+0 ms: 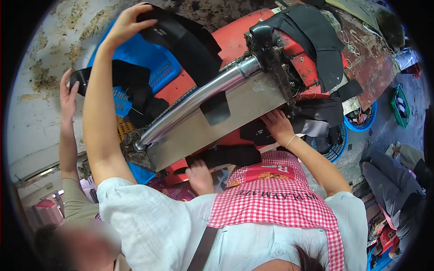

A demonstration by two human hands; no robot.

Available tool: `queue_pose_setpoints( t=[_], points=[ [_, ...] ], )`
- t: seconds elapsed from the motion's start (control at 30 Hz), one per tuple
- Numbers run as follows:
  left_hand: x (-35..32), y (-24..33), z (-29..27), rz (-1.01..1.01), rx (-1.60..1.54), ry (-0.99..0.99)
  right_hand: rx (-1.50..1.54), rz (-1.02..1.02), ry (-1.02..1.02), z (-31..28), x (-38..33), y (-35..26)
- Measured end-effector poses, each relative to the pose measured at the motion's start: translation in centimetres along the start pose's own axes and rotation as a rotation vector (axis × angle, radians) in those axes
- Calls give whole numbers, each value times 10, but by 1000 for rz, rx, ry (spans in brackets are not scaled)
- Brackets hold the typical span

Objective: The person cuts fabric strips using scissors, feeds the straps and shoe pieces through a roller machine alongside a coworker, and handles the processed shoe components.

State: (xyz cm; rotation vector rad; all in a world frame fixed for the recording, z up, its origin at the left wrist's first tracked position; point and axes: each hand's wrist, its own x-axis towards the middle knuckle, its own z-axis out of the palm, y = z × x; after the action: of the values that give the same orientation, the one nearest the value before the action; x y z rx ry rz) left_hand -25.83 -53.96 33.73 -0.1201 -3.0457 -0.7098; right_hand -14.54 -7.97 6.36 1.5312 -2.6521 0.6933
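My left hand (130,23) is raised at the far left, its thumb and fingers closed on the edge of a floppy black sheet piece (187,47) that hangs over the machine's far side. My right hand (277,127) lies at the near edge of the machine's metal plate (181,131), fingers stretched out over another flat black piece (253,133). Its fingertips are partly hidden at the plate's edge. Between my hands runs a shiny metal roller (199,101) on a red machine body (235,31). A dark patch (215,108) shows on the plate.
A co-worker sits at left, one hand (70,95) at a black piece, the other (199,176) by a black strip. Blue baskets (169,67) stand beyond the machine; another blue basket (337,147) is at right. Black sheets (312,36) drape over the machine's far right end.
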Motion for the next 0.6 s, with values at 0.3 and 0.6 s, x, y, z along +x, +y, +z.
queue_pose_setpoints(
  t=[0.3, 0.6],
  points=[
    [-23, 39, -5, 193, 559, 360, 954, 283, 53, -111, 6, -71],
    [-73, 79, 151, 154, 8, -400, 1228, 506, 111, -63, 68, -86]
  ],
)
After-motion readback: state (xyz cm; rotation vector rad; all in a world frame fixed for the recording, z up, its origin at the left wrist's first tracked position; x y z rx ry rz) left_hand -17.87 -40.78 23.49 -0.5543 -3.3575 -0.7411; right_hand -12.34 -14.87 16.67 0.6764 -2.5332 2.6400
